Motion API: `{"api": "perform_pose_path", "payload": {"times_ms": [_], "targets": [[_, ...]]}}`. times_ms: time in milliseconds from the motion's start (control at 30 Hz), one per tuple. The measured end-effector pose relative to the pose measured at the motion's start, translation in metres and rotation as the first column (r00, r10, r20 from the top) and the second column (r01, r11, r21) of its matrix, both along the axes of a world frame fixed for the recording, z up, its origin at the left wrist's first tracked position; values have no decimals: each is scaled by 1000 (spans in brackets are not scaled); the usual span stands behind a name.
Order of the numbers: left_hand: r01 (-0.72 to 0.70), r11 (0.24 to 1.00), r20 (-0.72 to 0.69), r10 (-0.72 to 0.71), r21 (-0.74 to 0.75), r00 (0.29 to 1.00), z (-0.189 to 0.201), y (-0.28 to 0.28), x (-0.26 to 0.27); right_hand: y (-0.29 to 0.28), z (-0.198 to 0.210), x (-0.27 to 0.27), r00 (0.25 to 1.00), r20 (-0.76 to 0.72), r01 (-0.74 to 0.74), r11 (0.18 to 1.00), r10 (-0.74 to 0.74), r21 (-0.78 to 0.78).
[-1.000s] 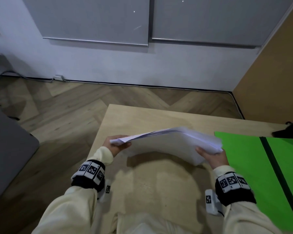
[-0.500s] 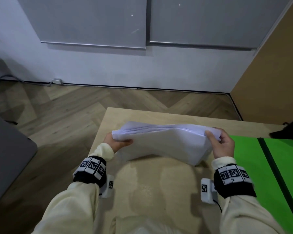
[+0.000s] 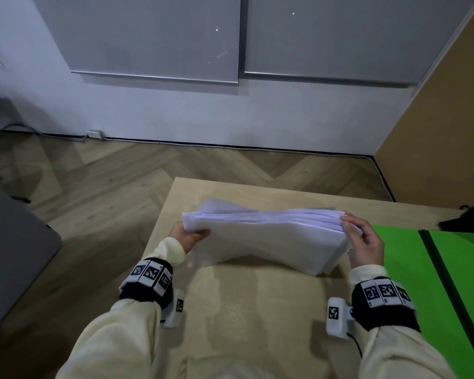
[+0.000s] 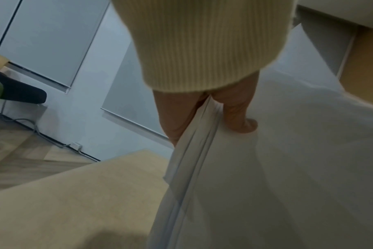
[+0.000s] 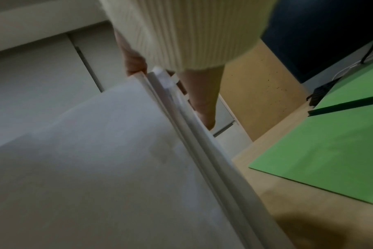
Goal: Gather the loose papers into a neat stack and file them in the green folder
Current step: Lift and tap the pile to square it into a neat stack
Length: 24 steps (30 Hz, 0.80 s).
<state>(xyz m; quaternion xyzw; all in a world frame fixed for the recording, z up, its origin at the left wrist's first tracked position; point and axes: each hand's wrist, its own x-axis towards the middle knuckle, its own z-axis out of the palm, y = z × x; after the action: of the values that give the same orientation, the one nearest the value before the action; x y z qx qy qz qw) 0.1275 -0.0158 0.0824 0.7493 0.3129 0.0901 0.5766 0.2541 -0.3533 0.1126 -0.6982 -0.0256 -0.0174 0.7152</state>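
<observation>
A thick stack of white papers [image 3: 266,236] stands on its long edge on the wooden table [image 3: 257,318], upright and sagging a little in the middle. My left hand [image 3: 188,236] grips its left end, thumb on the near face. My right hand [image 3: 363,242] grips its right end, fingers curled over the top edge. The left wrist view has the thumb [image 4: 243,118] pressed on the papers [image 4: 266,168]. The right wrist view has fingers on both sides of the stack's edge [image 5: 192,134]. The green folder [image 3: 422,283] lies open flat on the table to the right of the stack.
The table's left edge [image 3: 159,236] runs just past my left hand, with wooden floor beyond. A dark object [image 3: 468,217] sits at the table's far right. A grey surface [image 3: 11,247] stands left of the table. A tan partition [image 3: 443,127] rises at right.
The stack has gone from lying tilted and lifted to standing on its long edge on the table. My right hand has shifted from under the right end to gripping over its top.
</observation>
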Motion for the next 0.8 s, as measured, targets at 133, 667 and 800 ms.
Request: {"api": "perform_pose_path", "payload": {"times_ms": [133, 667, 800], "targets": [[-43, 999, 18, 43, -4, 999, -1, 1, 1, -12, -11, 6, 931, -143, -342, 939, 335, -26], [-191, 980, 50, 189, 60, 981, 29, 12, -1, -22, -40, -11, 703, -516, -710, 515, 489, -480], [-110, 985, 119, 95, 133, 988, 46, 22, -1, -11, -29, -21, 836, -450, -525, 693, 313, -494]]}}
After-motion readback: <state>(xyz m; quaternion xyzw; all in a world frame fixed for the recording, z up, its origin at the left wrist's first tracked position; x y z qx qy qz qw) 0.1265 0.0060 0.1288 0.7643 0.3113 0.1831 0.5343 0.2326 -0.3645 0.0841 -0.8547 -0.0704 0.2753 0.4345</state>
